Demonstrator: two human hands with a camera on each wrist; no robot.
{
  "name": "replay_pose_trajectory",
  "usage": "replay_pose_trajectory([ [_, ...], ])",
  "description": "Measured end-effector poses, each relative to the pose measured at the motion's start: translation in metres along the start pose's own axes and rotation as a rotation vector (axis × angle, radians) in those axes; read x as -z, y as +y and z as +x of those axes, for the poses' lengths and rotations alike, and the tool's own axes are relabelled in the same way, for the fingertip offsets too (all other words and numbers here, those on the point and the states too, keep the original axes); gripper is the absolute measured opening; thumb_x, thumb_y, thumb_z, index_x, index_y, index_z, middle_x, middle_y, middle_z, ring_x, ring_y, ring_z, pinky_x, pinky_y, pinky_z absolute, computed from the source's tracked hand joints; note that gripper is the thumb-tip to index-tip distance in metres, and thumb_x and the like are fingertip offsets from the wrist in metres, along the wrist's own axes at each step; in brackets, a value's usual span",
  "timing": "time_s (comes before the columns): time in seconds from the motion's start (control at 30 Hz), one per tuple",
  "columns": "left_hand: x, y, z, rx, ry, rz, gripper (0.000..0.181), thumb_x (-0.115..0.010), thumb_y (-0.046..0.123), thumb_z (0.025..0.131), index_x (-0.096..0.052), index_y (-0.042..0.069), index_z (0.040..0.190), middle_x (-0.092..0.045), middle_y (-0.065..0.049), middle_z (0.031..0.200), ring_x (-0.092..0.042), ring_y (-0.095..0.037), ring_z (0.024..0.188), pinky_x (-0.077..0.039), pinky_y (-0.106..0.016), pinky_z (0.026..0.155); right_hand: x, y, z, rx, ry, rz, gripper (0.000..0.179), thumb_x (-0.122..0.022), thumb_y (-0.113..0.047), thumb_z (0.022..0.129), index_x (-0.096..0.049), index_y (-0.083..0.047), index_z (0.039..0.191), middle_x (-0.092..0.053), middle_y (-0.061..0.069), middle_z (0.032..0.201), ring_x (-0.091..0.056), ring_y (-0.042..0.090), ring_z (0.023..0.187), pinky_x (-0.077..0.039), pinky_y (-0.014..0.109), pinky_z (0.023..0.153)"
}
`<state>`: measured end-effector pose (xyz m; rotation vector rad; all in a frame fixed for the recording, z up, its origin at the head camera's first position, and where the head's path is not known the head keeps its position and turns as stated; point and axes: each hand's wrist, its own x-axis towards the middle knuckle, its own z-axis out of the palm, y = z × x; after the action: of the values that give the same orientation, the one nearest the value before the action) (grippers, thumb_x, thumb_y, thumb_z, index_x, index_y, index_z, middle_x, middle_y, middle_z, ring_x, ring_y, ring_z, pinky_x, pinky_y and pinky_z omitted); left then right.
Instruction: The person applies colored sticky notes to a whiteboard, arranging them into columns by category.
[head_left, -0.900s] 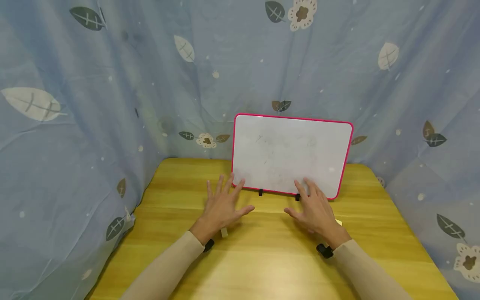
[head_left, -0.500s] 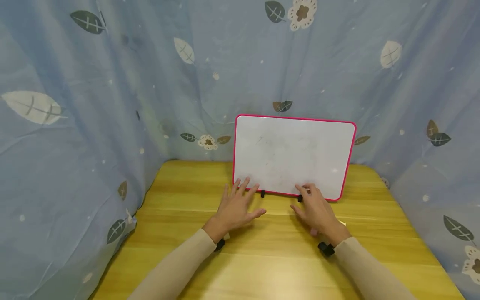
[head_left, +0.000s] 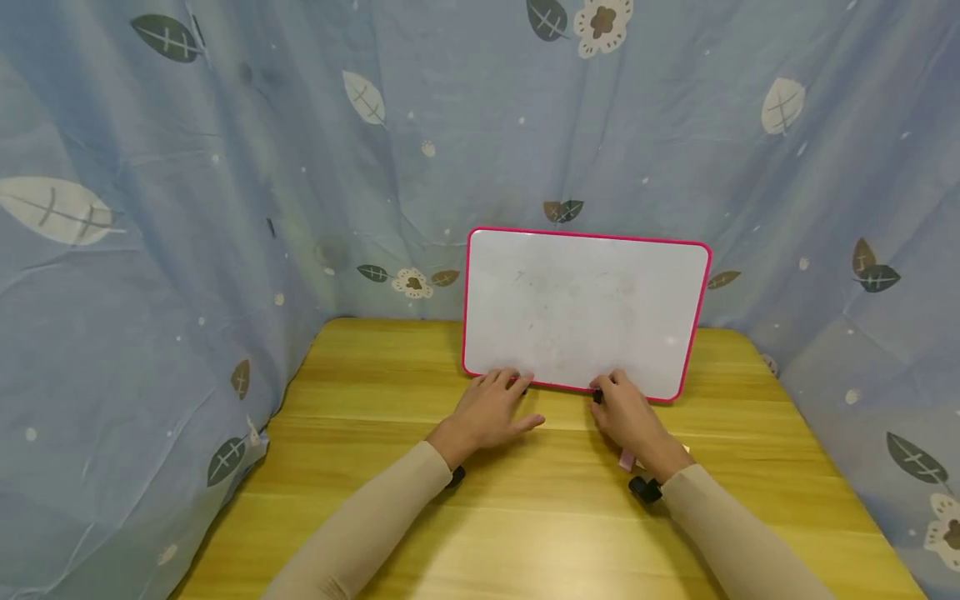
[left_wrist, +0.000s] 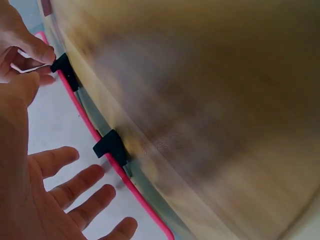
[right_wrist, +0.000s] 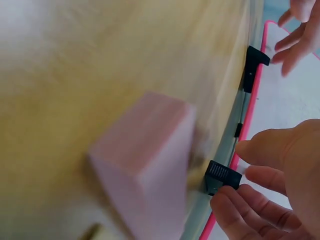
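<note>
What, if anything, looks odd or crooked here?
The whiteboard looks askew: its lower edge slants against the back edge of the table, right end nearer the camera. Faint gray smudges mark its face.

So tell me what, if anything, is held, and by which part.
The left hand holds nothing. The right hand touches the front end of the right black clip on the whiteboard; whether it grips the clip cannot be told.

Blue leaf-and-flower curtain (head_left: pixel 465 158) on 3 sides, yellow wood-grain table (head_left: pixel 390 358), soft glare (head_left: pixel 551 542).
</note>
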<state>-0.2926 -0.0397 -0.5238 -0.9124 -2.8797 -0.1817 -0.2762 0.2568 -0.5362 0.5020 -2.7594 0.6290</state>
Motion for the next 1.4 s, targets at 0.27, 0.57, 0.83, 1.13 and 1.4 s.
replay_pose_trajectory([
  [0.27,0.0,0.005,0.013,0.026,-0.035,0.055,0.07,-0.056,0.071,0.116,-0.072,0.017,0.158,-0.065,-0.006,0.163,-0.065,-0.03,0.15,-0.057,-0.051,0.122,0.001,-0.004,0.006,-0.054,-0.008,0.018,0.016,-0.082,0.005,0.101,-0.083,0.011,0.116,-0.072,0.027,0.11,-0.074,0.039,0.095,-0.067,0.056,0.088],
  [0.57,0.0,0.007,0.01,0.035,-0.053,0.068,0.066,-0.059,0.067,0.117,-0.074,0.015,0.154,-0.066,-0.006,0.158,-0.066,-0.028,0.144,-0.059,-0.049,0.118,-0.003,-0.006,0.006,-0.064,-0.01,0.02,0.016,-0.083,0.005,0.1,-0.085,0.011,0.115,-0.074,0.026,0.108,-0.074,0.041,0.1,-0.067,0.058,0.09],
  [0.83,0.001,0.004,0.008,0.023,-0.054,0.11,0.063,-0.059,0.067,0.117,-0.075,0.015,0.148,-0.068,-0.004,0.153,-0.068,-0.026,0.14,-0.061,-0.049,0.115,-0.006,-0.007,0.007,-0.034,0.04,0.021,0.015,-0.085,0.007,0.097,-0.086,0.01,0.111,-0.076,0.025,0.103,-0.073,0.041,0.096,-0.068,0.058,0.087],
  [1.13,0.006,0.0,-0.003,0.012,-0.056,0.129,0.059,-0.061,0.064,0.117,-0.075,0.014,0.147,-0.069,-0.004,0.147,-0.069,-0.026,0.137,-0.061,-0.048,0.113,-0.005,-0.014,0.009,-0.01,0.034,0.025,0.016,-0.086,0.006,0.095,-0.087,0.009,0.111,-0.076,0.023,0.099,-0.071,0.036,0.092,-0.066,0.054,0.084],
  [1.4,0.008,-0.007,-0.022,-0.019,-0.015,0.112,0.056,-0.068,0.059,0.115,-0.076,0.012,0.146,-0.07,-0.004,0.139,-0.071,-0.025,0.13,-0.063,-0.048,0.109,-0.009,-0.021,0.007,0.025,0.045,0.046,0.015,-0.086,0.006,0.093,-0.089,0.006,0.107,-0.075,0.017,0.093,-0.068,0.028,0.087,-0.061,0.045,0.078],
])
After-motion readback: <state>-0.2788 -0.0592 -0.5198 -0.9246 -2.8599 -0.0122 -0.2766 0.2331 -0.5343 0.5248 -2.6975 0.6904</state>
